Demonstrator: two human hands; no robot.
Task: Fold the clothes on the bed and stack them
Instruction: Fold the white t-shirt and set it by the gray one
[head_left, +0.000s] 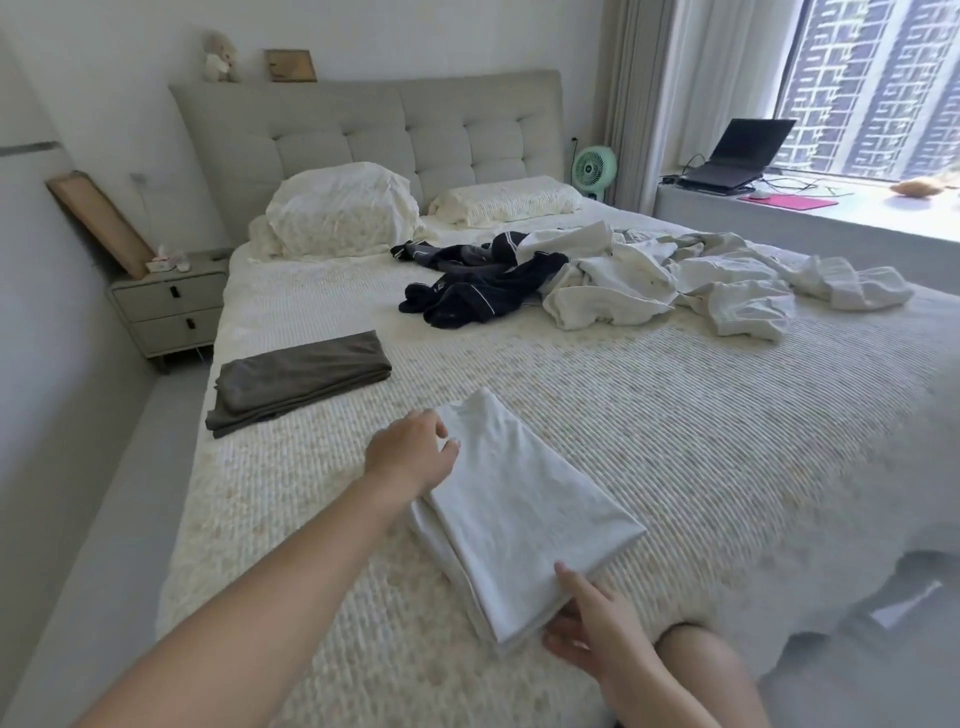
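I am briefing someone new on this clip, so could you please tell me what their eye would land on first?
First, the folded white garment near the foot of the bed, with the left hand at its far edge and the right hand at its near corner. Next, the folded brown garment lying apart to its left. Beyond, a dark navy garment and crumpled white clothes sprawl unfolded below the pillows.

Bright daylight pours in from the window (872, 88) at upper right, leaving soft, faint shadows. Wide-angle bending curves the frame's edges; the lower right corner smears with blur.
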